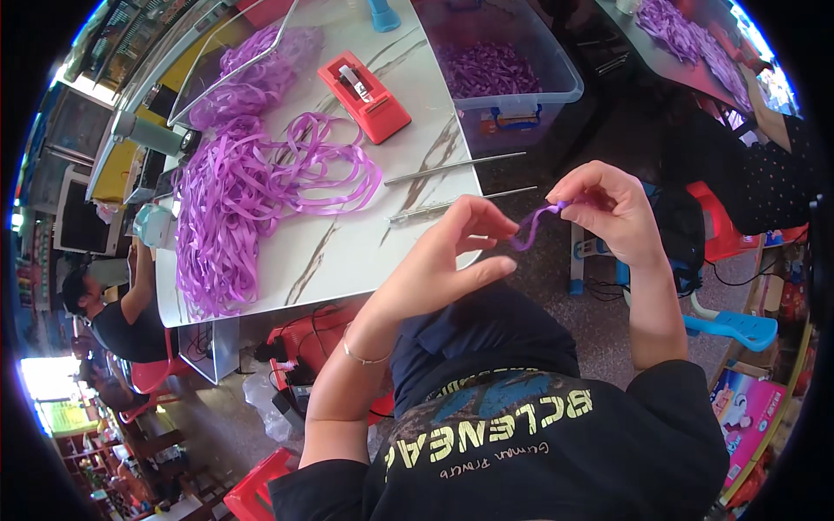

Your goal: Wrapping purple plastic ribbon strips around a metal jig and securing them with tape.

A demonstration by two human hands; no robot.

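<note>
My right hand (611,211) pinches one end of a short, twisted purple ribbon (540,219) between thumb and fingertips. The ribbon curls down toward my left hand (462,253), whose fingers are bent and whose thumb stands apart from them. The ribbon's loose loop lies close to the left fingertips; whether it touches them I cannot tell. Both hands are held above my lap, just past the table's edge. Two thin metal rods (460,168) jut out over that edge, beyond my left hand. On the left of the table spreads a big heap of long purple ribbons (228,208).
A red tape dispenser (365,97) stands on the white marbled table (300,273). Beyond its right edge is a clear plastic bin (556,82) of purple ribbon pieces. Another person's arm (769,113) is at a second table, upper right. A blue stool (738,330) stands right.
</note>
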